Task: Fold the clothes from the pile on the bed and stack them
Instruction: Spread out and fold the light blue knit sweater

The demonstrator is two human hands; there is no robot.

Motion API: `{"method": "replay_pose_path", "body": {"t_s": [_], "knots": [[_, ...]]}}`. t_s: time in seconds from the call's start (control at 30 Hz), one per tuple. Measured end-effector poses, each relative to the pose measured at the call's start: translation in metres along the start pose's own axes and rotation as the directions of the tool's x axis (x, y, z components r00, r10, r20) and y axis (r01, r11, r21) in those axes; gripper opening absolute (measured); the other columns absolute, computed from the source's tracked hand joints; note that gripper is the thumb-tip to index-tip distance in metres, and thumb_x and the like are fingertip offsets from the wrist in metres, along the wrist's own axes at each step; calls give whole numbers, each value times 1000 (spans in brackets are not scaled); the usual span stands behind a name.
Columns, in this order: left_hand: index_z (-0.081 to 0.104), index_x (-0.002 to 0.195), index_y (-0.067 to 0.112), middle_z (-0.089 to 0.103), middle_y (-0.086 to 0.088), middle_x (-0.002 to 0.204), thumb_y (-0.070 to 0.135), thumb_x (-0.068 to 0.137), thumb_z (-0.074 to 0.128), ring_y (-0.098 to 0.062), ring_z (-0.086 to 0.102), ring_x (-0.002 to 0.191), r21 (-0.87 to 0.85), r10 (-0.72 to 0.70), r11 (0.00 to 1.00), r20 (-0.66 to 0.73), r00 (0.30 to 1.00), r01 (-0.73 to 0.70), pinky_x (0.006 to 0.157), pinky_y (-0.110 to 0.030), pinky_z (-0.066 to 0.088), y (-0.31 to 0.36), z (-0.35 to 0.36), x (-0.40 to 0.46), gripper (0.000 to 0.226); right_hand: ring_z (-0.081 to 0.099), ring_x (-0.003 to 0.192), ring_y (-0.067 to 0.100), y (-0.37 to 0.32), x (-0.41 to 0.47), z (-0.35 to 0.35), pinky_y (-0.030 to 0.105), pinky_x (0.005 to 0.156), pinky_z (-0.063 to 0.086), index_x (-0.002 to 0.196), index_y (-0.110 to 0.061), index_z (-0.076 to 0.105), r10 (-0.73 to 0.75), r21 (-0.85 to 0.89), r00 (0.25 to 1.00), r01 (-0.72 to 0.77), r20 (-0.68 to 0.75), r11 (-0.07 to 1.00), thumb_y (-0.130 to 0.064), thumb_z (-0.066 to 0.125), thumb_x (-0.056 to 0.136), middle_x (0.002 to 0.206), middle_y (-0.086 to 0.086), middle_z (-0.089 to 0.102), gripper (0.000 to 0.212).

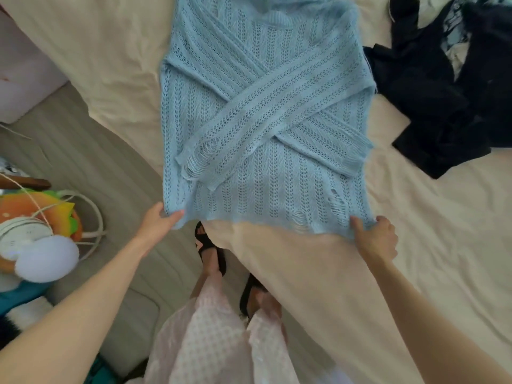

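A light blue open-knit sweater (pixel 266 112) lies flat on the cream bed sheet (pixel 116 67), both sleeves folded across its front in an X. My left hand (pixel 159 221) pinches the bottom left corner of the sweater's hem at the bed's edge. My right hand (pixel 378 236) grips the bottom right corner of the hem. A pile of dark navy and black clothes (pixel 443 87) lies on the bed at the upper right.
The bed's edge runs diagonally beside my legs and black sandals (pixel 210 248). On the grey floor at the left lie colourful toys, a white plush item (pixel 45 259) and a white ring. A pale box (pixel 25 73) stands at the far left.
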State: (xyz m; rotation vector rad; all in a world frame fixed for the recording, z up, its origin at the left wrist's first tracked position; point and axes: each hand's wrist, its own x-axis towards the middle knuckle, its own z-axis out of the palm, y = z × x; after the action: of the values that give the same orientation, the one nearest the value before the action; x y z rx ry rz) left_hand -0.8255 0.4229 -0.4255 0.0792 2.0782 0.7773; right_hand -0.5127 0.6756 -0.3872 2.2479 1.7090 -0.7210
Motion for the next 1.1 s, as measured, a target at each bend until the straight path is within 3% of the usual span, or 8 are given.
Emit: {"method": "replay_pose_path", "body": {"t_s": [0.1, 0.2, 0.43, 0.53, 0.7, 0.87, 0.97, 1.1], "knots": [[53, 119, 2, 61, -14, 118, 13, 87, 65, -24, 60, 99, -119, 28, 992, -77, 997, -37, 80, -34, 47, -14, 4, -22, 36, 62, 63, 18, 12, 5, -5, 27, 55, 48, 99, 3, 60, 138, 469, 975, -205, 174, 859, -30, 65, 87, 85, 15, 58, 36], [53, 120, 1, 62, -15, 119, 12, 88, 63, -28, 61, 99, -235, -21, 972, -51, 998, 9, 79, -38, 50, -24, 10, -45, 35, 32, 27, 4, 26, 4, -10, 14, 31, 21, 70, -11, 48, 202, 695, 897, -433, 392, 575, -14, 63, 88, 61, 2, 37, 24], [57, 114, 10, 59, -8, 121, 11, 94, 53, -22, 60, 104, -738, -191, 661, 8, 982, 134, 90, -37, 52, -19, 8, -92, 20, 59, 87, 25, 38, -22, -31, 39, 94, 45, 124, -6, 46, 122, 833, 857, -515, 500, 201, -9, 40, 99, 100, 11, 53, 26], [55, 101, 16, 53, -9, 128, 15, 97, 48, -23, 55, 107, -847, -266, 521, -43, 963, 106, 99, -41, 43, -9, 2, -112, 8, 61, 92, 26, 44, -38, -49, 40, 94, 44, 136, -3, 38, 119, 843, 879, -477, 462, 251, -8, 35, 100, 91, 10, 56, 37], [52, 97, 7, 52, -19, 127, 8, 98, 45, -29, 57, 101, -842, -278, 535, -102, 955, 66, 93, -42, 45, 12, -5, -157, 8, 63, 56, 19, 57, -62, -89, 43, 91, 50, 133, 2, 38, 133, 873, 909, -416, 395, 253, -2, 30, 99, 82, 15, 57, 35], [43, 130, -3, 52, -24, 129, 4, 98, 45, -32, 61, 98, -808, -381, 571, -107, 918, 143, 90, -43, 47, 14, -6, -209, 33, 60, 69, 26, 80, -94, -125, 46, 89, 50, 135, 5, 36, 147, 880, 906, -421, 397, 220, 0, 28, 100, 78, 15, 54, 36], [44, 128, -1, 52, -25, 129, 4, 98, 45, -37, 55, 114, -789, -407, 583, -78, 910, 193, 90, -43, 47, 11, -6, -237, 31, 60, 69, 26, 94, -110, -139, 45, 85, 50, 134, 5, 36, 138, 875, 904, -426, 405, 228, -1, 28, 101, 76, 13, 53, 35], [47, 122, 0, 54, -23, 119, 7, 98, 45, -30, 61, 89, -769, -343, 615, -62, 937, 174, 91, -43, 46, 32, -14, -251, 25, 60, 71, 25, 87, -118, -154, 41, 85, 50, 130, 2, 42, 69, 883, 922, -385, 381, 269, -5, 33, 100, 78, 11, 53, 32]]}}
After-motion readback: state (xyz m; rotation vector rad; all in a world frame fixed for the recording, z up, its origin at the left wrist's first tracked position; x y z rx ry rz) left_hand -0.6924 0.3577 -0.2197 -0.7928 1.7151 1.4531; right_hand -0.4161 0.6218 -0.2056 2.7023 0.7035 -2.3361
